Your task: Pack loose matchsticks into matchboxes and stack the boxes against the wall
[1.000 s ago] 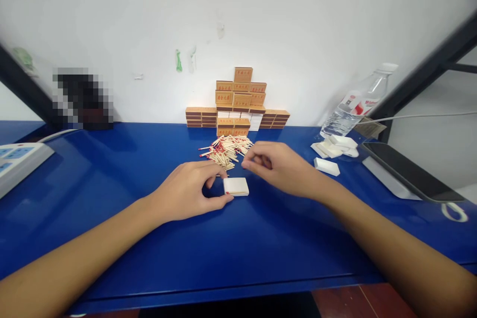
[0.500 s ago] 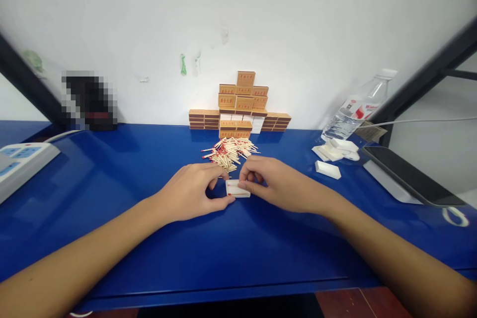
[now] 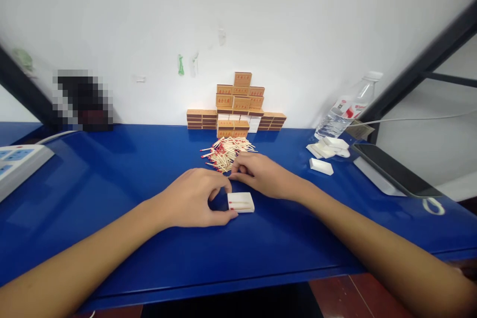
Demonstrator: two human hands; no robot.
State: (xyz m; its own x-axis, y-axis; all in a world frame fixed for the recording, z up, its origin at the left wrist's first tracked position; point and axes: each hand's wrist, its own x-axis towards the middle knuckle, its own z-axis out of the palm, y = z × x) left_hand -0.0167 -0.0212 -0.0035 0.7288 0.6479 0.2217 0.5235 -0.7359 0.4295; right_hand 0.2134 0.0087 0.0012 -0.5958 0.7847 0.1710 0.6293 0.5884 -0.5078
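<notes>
A small white matchbox tray point(image 3: 248, 197) lies on the blue table with a few red-tipped matches in it. My left hand point(image 3: 196, 198) grips its left end between thumb and fingers. Just beyond the tray is a loose pile of matches point(image 3: 225, 154), with red heads mostly toward the left. My right hand point(image 3: 257, 174) is at the near edge of this pile, thumb and index finger pinched together. Whatever may be between those fingertips is too small to make out.
Stacked matchboxes point(image 3: 240, 102) stand against the wall behind the pile. To the right are several white trays point(image 3: 328, 148), a water bottle point(image 3: 348, 107) and a phone point(image 3: 395, 169) on a white support. A power strip point(image 3: 26, 164) lies at the left.
My right hand has moved from over the tray to the near edge of the match pile, uncovering the matches inside. My left hand keeps its hold on the tray. The view has shifted slightly.
</notes>
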